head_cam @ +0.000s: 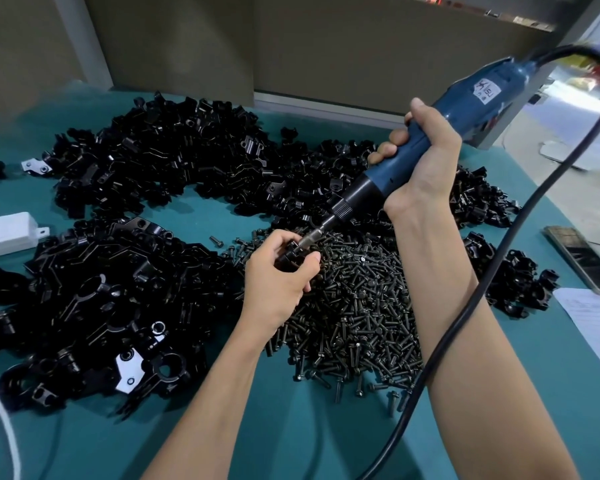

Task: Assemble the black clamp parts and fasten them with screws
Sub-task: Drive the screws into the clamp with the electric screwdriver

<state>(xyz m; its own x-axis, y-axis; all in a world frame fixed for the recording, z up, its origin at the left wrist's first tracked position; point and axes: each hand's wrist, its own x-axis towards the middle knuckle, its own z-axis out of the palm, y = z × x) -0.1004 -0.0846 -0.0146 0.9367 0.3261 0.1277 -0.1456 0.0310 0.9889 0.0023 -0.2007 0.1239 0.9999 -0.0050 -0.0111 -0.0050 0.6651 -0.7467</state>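
Heap of dark metal screws [357, 306] piled mid-table on teal-covered table [291, 427]. Far pile of black clamp parts [160, 150] spread behind heap, toward left. Near pile of black clamp parts [101, 289] laid left of heap. Small cluster of black clamp parts [520, 285] placed right of heap. White plastic box [7, 233] set at left edge, between the two left piles. Dark flat slab [582, 258] laid at right edge, white paper sheet [593, 320] in front of it. Small black clamp piece [291, 258] held in left hand [278, 275] over heap's rear-left edge. Bit of blue electric screwdriver [430, 133], gripped in right hand [420, 150], set on piece from upper right.

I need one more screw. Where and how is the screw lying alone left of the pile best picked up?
Pinch the lone screw across its shank from above: it lies flat on the teal mat, apart from the screw pile.
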